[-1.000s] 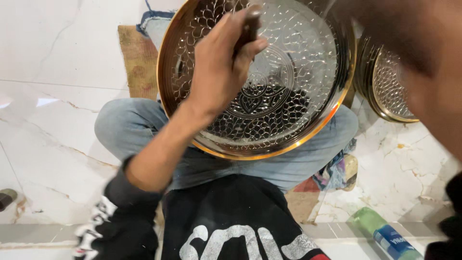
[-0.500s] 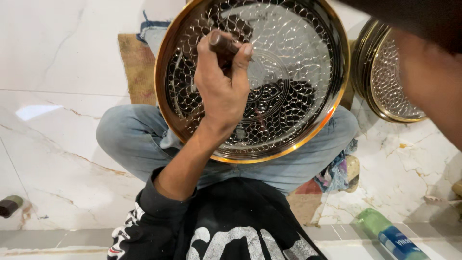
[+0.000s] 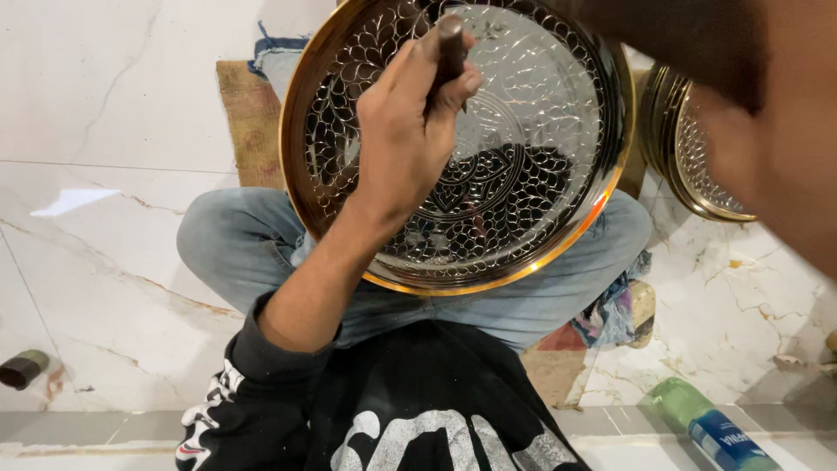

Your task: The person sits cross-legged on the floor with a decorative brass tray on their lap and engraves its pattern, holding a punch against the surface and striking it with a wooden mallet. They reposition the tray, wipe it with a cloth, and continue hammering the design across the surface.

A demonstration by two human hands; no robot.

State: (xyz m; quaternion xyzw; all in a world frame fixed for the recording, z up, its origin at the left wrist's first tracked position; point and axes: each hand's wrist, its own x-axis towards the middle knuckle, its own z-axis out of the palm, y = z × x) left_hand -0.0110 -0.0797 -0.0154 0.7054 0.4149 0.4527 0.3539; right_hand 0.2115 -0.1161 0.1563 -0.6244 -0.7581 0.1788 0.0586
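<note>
Brass-rimmed and round, the large engraved metal tray (image 3: 488,174) rests tilted on the seated person's lap, over the knees in pale blue jeans (image 3: 235,249), and fills the upper middle of the head view. Its face is cut all over with a leaf and scale pattern around a central medallion, part bright, part dark.

The left hand (image 3: 401,148) lies over the tray from 7 o'clock, fingers curled tight round a dark wooden-handled tool (image 3: 451,48) whose handle stands up at 12 o'clock of the fist; the tool's tip is hidden behind the fingers, near the tray's centre. The black sleeve with white lettering (image 3: 235,401) is pushed back from the bare forearm.

The right hand cannot be told: only a blurred, dark forearm (image 3: 767,105) crosses the picture at 2 o'clock, close to the camera, and whether it grips anything is not shown.

At 3 o'clock of the large tray, just beside it, stands a second round engraved brass tray (image 3: 697,148), partly hidden. On the white marble floor (image 3: 105,218) lie a green bottle with a blue label (image 3: 711,427) at 5 o'clock, a bunched multicoloured cloth (image 3: 615,310) by the right knee, and a small dark cylinder (image 3: 22,368) at 8 o'clock.
</note>
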